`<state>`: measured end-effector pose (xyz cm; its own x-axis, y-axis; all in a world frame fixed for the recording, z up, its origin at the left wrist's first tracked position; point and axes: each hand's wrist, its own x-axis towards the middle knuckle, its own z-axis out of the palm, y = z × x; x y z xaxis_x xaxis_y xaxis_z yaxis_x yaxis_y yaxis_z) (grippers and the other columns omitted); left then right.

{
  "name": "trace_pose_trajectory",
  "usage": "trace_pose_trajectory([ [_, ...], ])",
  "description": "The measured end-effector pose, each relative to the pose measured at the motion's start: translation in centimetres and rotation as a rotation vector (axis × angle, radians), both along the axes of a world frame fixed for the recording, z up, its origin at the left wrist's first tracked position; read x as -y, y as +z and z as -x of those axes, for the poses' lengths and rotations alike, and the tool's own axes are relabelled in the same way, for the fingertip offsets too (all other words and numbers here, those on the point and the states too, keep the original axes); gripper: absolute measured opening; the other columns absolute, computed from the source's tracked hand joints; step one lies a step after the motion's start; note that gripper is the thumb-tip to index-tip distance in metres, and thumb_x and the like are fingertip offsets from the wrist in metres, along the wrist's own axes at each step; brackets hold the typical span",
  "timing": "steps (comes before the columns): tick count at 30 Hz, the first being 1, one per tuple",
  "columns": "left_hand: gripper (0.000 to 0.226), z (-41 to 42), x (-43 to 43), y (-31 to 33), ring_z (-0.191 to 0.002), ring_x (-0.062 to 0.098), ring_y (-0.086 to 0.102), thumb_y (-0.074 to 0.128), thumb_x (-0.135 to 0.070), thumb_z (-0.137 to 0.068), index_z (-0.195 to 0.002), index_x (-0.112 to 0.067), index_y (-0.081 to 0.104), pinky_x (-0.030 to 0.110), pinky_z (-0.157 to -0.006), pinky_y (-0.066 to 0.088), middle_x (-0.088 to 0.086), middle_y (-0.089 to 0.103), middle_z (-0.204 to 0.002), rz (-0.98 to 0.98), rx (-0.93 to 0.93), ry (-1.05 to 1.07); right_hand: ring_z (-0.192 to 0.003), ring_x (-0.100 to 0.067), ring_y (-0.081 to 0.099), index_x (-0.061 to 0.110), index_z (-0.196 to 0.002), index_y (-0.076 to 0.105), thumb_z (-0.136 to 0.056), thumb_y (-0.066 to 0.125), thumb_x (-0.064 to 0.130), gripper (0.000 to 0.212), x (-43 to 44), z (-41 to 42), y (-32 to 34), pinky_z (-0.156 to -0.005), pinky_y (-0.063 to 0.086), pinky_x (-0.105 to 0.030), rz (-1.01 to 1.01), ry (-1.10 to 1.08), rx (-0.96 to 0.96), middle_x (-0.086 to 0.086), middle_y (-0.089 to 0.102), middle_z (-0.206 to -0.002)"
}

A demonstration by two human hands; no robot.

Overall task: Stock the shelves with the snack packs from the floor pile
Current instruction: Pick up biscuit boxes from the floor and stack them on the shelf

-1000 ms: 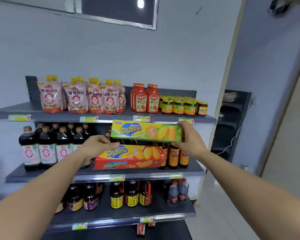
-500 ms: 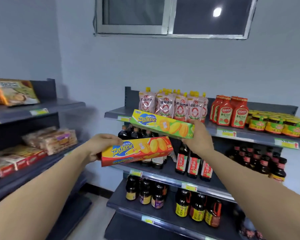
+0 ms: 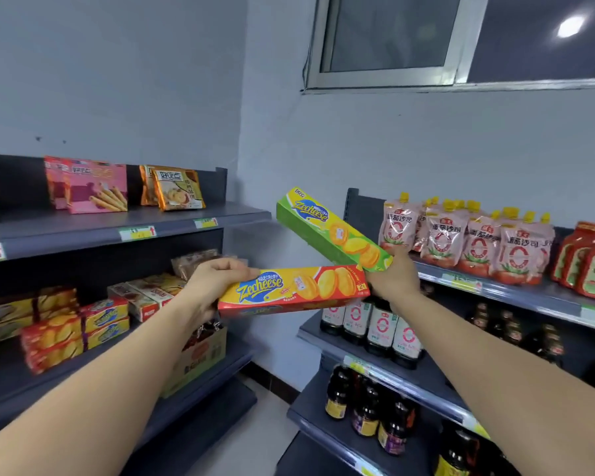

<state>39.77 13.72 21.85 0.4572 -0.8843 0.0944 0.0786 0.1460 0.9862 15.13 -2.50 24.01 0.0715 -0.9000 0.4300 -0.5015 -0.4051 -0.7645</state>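
The left hand (image 3: 213,286) is clasping the red Zecheese box (image 3: 294,292) by its end, the right hand (image 3: 392,280) the green Zecheese box (image 3: 330,231); both are probably handling light and stiff.

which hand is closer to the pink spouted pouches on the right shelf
Right. The right hand, gripping the green box, sits just below-left of the pouches; the left hand is farther left, holding the yellow-red box.

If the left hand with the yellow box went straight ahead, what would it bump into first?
Probably the brown wrapped packs on the middle shelf, just behind the left hand gripping the yellow box. Depth is hard to judge.
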Motion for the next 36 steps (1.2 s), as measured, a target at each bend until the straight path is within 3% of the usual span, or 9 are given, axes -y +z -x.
trace_pose_trajectory([
  [5,0.016,0.8,-1.8,0.4,-0.054,0.021,0.068,0.073,-0.002,-0.077,-0.076,-0.010,0.059,0.028,-0.048,0.056,0.010,0.072,-0.069,0.037,-0.102,0.094,-0.088,-0.029,0.065,0.018,-0.101,0.043,-0.064,0.079,0.038,0.055,0.6,-2.3,0.5,-0.075,0.057,-0.051,-0.136,0.105,0.146,-0.006,0.061,-0.098],
  [11,0.011,1.6,-3.1,0.4,-0.060,0.019,0.068,0.066,-0.018,-0.089,-0.096,-0.015,0.057,0.028,-0.053,0.058,0.013,0.068,-0.093,-0.024,-0.038,0.194,-0.087,-0.024,0.065,0.015,-0.105,0.039,-0.072,0.081,0.010,0.054,0.3,-3.4,0.9,-0.062,0.060,-0.044,-0.287,0.274,0.332,-0.007,0.058,-0.099],
  [14,0.035,2.3,-4.1,0.9,-0.050,0.012,0.067,0.060,-0.033,-0.092,-0.122,-0.019,0.049,0.024,-0.044,0.054,0.009,0.067,-0.092,-0.183,0.071,0.221,-0.077,-0.015,0.061,0.015,-0.106,0.038,-0.074,0.079,0.008,0.052,0.3,-3.5,0.7,-0.053,0.056,-0.033,-0.302,0.316,0.355,-0.003,0.056,-0.092],
  [17,0.062,2.8,-5.2,1.1,-0.051,0.014,0.067,0.054,-0.051,-0.091,-0.142,-0.031,0.025,0.028,-0.042,0.053,0.009,0.066,-0.091,-0.371,0.173,0.267,-0.075,-0.013,0.061,0.013,-0.108,0.039,-0.075,0.080,0.011,0.053,0.0,-3.7,0.4,-0.055,0.056,-0.034,-0.322,0.368,0.382,0.000,0.056,-0.089],
  [21,0.082,2.4,-6.7,0.9,-0.080,0.023,0.069,0.046,-0.072,-0.083,-0.146,-0.028,0.017,0.041,-0.068,0.059,0.012,0.064,-0.105,-0.477,0.279,0.498,-0.081,-0.019,0.062,0.014,-0.107,0.039,-0.077,0.079,0.014,0.050,-0.8,-5.2,-0.5,-0.060,0.059,-0.041,-0.361,0.428,0.371,-0.002,0.056,-0.094],
  [25,0.100,1.8,-9.4,1.2,-0.091,0.030,0.068,0.043,-0.085,-0.071,-0.145,-0.022,0.019,0.049,-0.080,0.057,0.016,0.062,-0.115,-0.532,0.229,0.642,-0.082,-0.024,0.066,0.011,-0.108,0.041,-0.077,0.079,0.012,0.049,-2.0,-7.3,-1.4,-0.048,0.056,-0.034,-0.410,0.498,0.385,-0.007,0.058,-0.101],
  [29,0.059,1.7,-13.1,1.5,-0.069,0.024,0.065,0.059,-0.050,-0.078,-0.120,-0.009,0.054,0.034,-0.067,0.053,0.013,0.070,-0.084,-0.490,0.058,0.544,-0.083,-0.032,0.069,0.007,-0.107,0.045,-0.075,0.080,0.009,0.048,-3.2,-9.9,-1.6,-0.046,0.056,-0.036,-0.447,0.569,0.400,-0.015,0.063,-0.104],
  [32,0.027,2.4,-16.2,2.2,-0.073,0.025,0.063,0.062,-0.025,-0.083,-0.102,-0.006,0.061,0.036,-0.079,0.049,0.015,0.071,-0.082,-0.388,-0.054,0.473,-0.084,-0.031,0.068,0.016,-0.095,0.044,-0.070,0.083,0.013,0.047,-4.4,-11.7,-1.2,-0.056,0.059,-0.047,-0.401,0.579,0.375,-0.012,0.062,-0.102],
  [36,0.032,2.1,-20.1,2.5,-0.077,0.025,0.068,0.070,-0.015,-0.083,-0.109,0.001,0.061,0.039,-0.076,0.059,0.017,0.073,-0.095,-0.188,-0.114,0.568,-0.086,-0.028,0.066,0.025,-0.094,0.041,-0.068,0.082,0.013,0.050,-6.7,-14.4,-1.3,-0.067,0.059,-0.054,-0.349,0.652,0.332,-0.008,0.061,-0.100],
])
